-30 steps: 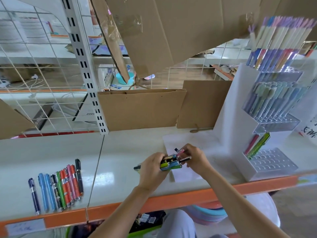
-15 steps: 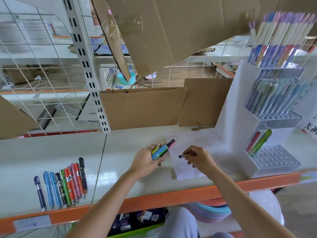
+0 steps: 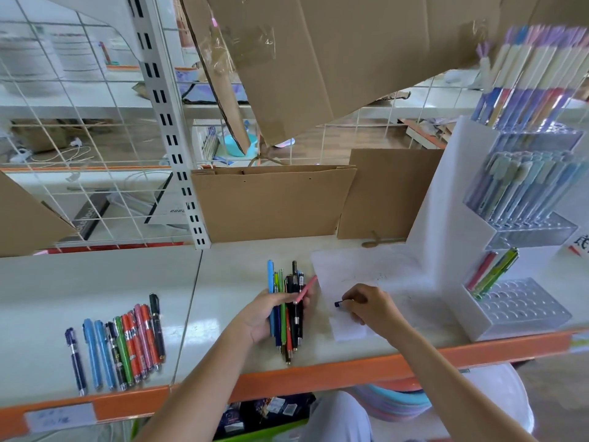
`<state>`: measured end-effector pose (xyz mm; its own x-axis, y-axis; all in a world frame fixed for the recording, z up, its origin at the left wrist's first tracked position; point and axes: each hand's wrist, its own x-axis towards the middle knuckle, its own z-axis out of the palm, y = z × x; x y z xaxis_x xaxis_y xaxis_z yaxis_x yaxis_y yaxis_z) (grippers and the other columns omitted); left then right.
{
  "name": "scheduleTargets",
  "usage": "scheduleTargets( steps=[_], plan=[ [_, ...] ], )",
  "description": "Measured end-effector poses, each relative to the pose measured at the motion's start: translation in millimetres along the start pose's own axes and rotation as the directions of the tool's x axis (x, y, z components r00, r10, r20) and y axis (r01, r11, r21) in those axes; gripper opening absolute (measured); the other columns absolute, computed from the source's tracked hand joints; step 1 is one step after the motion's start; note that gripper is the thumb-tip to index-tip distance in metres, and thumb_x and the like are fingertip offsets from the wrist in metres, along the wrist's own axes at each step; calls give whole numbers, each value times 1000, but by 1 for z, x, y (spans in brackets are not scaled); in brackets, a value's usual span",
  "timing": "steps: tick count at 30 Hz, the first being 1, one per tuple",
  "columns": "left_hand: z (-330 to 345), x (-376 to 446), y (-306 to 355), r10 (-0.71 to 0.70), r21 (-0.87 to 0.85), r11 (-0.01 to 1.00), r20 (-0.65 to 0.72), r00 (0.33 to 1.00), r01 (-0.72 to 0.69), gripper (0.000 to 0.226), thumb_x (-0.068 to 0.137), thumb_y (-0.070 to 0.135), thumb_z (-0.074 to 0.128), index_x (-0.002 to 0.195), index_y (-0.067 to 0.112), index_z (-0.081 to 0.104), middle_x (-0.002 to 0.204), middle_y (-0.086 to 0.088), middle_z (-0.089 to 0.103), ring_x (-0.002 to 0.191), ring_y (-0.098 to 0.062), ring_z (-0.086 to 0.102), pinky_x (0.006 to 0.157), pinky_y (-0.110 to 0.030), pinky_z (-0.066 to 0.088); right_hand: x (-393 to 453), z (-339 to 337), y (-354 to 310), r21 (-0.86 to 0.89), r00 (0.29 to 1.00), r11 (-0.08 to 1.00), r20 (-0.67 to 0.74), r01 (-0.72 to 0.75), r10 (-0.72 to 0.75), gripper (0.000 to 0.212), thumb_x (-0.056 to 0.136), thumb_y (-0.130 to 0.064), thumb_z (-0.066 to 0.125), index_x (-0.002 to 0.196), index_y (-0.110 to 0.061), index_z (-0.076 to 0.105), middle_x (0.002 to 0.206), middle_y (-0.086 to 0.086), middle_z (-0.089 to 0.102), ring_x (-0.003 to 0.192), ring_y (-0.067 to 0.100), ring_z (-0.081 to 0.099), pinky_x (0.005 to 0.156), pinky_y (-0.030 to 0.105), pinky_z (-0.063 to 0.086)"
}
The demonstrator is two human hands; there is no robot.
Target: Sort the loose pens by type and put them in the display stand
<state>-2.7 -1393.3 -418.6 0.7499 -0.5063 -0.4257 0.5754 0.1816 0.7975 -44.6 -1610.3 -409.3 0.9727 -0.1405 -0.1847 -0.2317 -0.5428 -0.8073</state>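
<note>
My left hand [image 3: 269, 312] grips a fanned bundle of pens [image 3: 288, 301] above the shelf, with blue, green, black and pink ones sticking out. To its right my right hand [image 3: 371, 309] pinches a single dark blue pen [image 3: 339, 303] over a sheet of white paper [image 3: 353, 269]. A row of loose pens [image 3: 119, 342] lies on the shelf at the left. The white tiered display stand [image 3: 446, 218] stands at the right; its top two tiers are full of pens and the bottom tier [image 3: 522, 309] holds a few pens [image 3: 490, 272].
Brown cardboard pieces [image 3: 271, 202] lean against the wire grid behind the shelf, and a big cardboard sheet [image 3: 334, 52] hangs overhead. An orange edge [image 3: 318, 374] runs along the shelf front. A perforated metal upright [image 3: 169, 122] stands left of centre.
My left hand turned the bundle so the pens now point away from me and fan out. My right hand drew apart to the right with one pen.
</note>
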Motion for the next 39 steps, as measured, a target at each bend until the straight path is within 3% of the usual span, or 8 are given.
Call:
scheduleTargets(
  steps=[5,8,13,15,20,26,30,39],
  plan=[
    [-2,3,-5,15,-4,1000,-59,998,-15,27,83,-2,60,110,-7,61,91,-16,70,78,-25,68,65,-32,55,4,4,-16,47,998,997,-15,66,-66,8,89,-6,58,90,-9,66,67,0,61,50,0,53,49,14,43],
    [1,3,-6,45,-76,996,-19,999,-46,29,85,-7,56,113,-11,58,102,-23,68,91,-31,68,78,-38,57,7,11,-38,89,986,982,14,164,-166,13,89,-7,57,82,-15,65,68,-2,61,57,5,54,54,18,45],
    [6,2,-5,105,94,990,49,993,-109,15,86,-7,52,93,-5,64,87,-18,66,77,-27,65,72,-31,53,20,28,-77,-61,943,943,83,328,-322,11,90,-11,57,89,-13,67,71,-16,58,63,-1,49,61,8,37],
    [7,1,-5,101,98,990,42,994,-105,18,88,-3,48,86,0,66,83,-17,66,74,-25,65,69,-29,52,25,33,-87,-117,928,924,130,364,-349,13,89,-8,55,90,-10,68,78,-10,61,70,0,50,63,6,37],
    [10,-4,-2,109,167,978,87,990,-122,22,88,4,58,68,11,64,77,-12,63,69,-19,62,64,-23,50,35,39,-97,-262,911,879,229,398,-345,15,88,-7,52,90,-10,67,96,7,64,87,14,54,74,20,39],
    [5,-2,-5,113,198,972,80,990,-127,4,86,0,60,84,4,61,71,-8,64,67,-20,59,65,-25,50,38,43,-102,-300,894,884,381,360,-235,20,87,-8,49,84,-21,64,83,-9,56,84,8,49,65,10,35],
    [6,-4,-4,107,210,971,60,992,-117,9,86,0,60,81,7,61,68,-3,66,63,-15,61,63,-23,51,38,45,-101,-225,921,924,314,308,-231,10,86,-10,55,93,-17,55,79,-7,61,77,6,54,62,13,40],
    [3,-1,-7,115,233,965,52,992,-123,9,86,2,61,79,7,62,69,-5,64,65,-16,60,64,-24,50,36,43,-100,-325,930,887,275,328,-243,16,87,-12,53,95,-9,67,92,2,65,84,12,56,66,15,42]
  ],
)
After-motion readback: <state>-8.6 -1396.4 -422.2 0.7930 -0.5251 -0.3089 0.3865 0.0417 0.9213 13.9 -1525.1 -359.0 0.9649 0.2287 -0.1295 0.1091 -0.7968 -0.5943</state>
